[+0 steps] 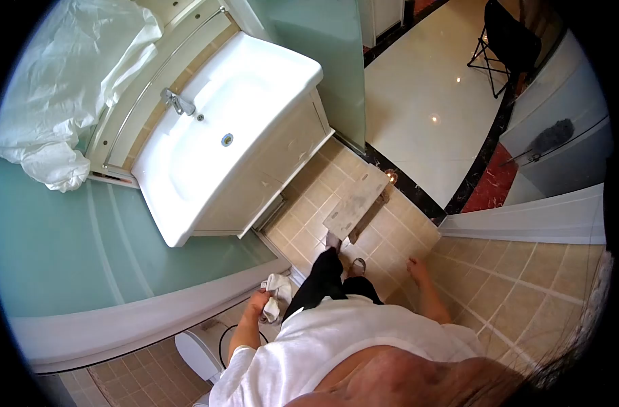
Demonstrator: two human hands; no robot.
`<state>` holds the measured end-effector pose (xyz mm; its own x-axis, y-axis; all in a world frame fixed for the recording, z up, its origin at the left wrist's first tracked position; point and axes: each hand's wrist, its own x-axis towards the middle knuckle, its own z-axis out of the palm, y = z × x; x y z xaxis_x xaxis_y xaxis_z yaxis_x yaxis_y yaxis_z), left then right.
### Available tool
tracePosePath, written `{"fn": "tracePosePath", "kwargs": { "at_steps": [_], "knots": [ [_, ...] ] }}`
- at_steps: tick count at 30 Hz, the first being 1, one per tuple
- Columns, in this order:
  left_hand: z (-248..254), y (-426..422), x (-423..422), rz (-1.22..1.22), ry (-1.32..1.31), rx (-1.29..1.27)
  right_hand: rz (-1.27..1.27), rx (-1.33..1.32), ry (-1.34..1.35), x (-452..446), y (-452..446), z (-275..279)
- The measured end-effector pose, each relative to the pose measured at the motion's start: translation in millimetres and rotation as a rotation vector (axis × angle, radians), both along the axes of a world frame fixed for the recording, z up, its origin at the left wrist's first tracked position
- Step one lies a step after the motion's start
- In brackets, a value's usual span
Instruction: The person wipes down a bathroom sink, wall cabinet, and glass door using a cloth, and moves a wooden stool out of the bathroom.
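My left hand [258, 300] hangs low at my left side, with its fingers closed on a crumpled white cloth [277, 293]. On the other side, my right hand [417, 270] is held away from my body over the tiled floor. Its fingers look loosely curled, and nothing shows in them. A small wooden bench [355, 201] stands on the tiles just in front of my feet. To the front left is a white washbasin [204, 166] with a chrome tap [178, 102], set on a white cabinet [265, 173].
White sheeting [72, 81] drapes over the mirror frame behind the basin. A frosted glass panel [323, 61] stands beside it. Beyond the dark threshold [408, 182] are a black folding chair [510, 44] and a grey duster [552, 136]. A white toilet [197, 354] is at lower left.
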<state>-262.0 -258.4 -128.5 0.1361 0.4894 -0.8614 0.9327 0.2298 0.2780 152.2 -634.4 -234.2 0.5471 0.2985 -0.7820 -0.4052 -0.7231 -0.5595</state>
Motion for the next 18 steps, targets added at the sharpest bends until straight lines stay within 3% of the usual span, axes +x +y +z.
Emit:
{"fn": "tracePosePath", "kwargs": {
  "at_steps": [3,6,10,11,13,16,18],
  "knots": [
    [12,-4,11,-0.260,-0.070,0.158,-0.004,-0.023,-0.137,0,-2,-3],
    [23,-11,26,-0.037,-0.014,0.092,0.064,-0.060,-0.300,1,-6,10],
    [37,-5,49,-0.172,0.010,0.142,-0.073,-0.010,-0.187,-1,-9,18],
    [11,5,36,-0.174,0.015,0.132,-0.124,0.043,-0.154,-2,-13,19],
    [-54,30,0,-0.717,-0.071,0.342,-0.076,-0.006,-0.170,-8,-18,27],
    [-40,22,5,0.024,-0.125,0.119,0.020,-0.096,-0.219,-20,-29,27],
    [-40,18,-6,-0.036,-0.094,0.123,0.077,-0.141,-0.256,-24,-33,30]
  ]
}}
